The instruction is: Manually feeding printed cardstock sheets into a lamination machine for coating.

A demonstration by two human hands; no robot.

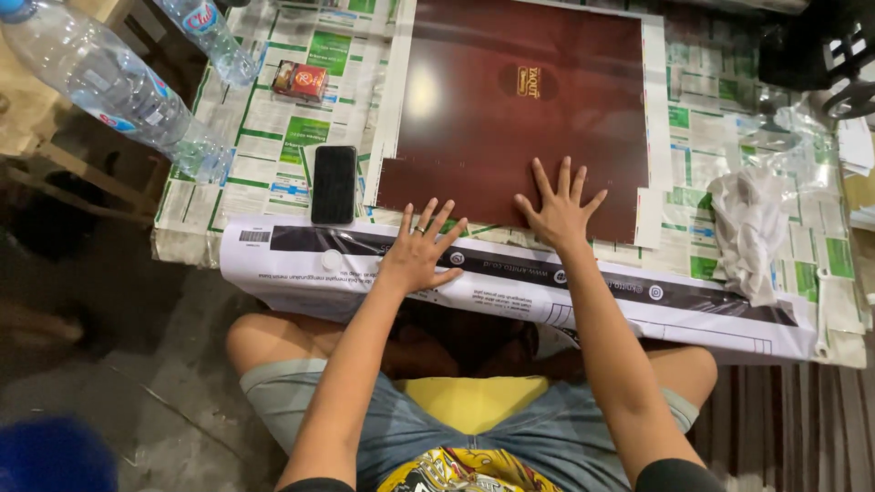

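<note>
Pressing flat with fingers spread, the right hand [561, 208] lies on the maroon sheet's [519, 118] near edge on the worktop [246, 155]; the left hand [421, 253], equally open, rests on the white printed strip [638, 305] beside a black phone [334, 184].

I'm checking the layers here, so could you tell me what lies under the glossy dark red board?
Under the glossy dark red board, a white sheet shows at its edges; anything beneath its middle is covered.

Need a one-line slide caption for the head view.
Seated person presses left hand and right hand, fingers spread, on a glossy maroon sheet beside a black phone.
</note>
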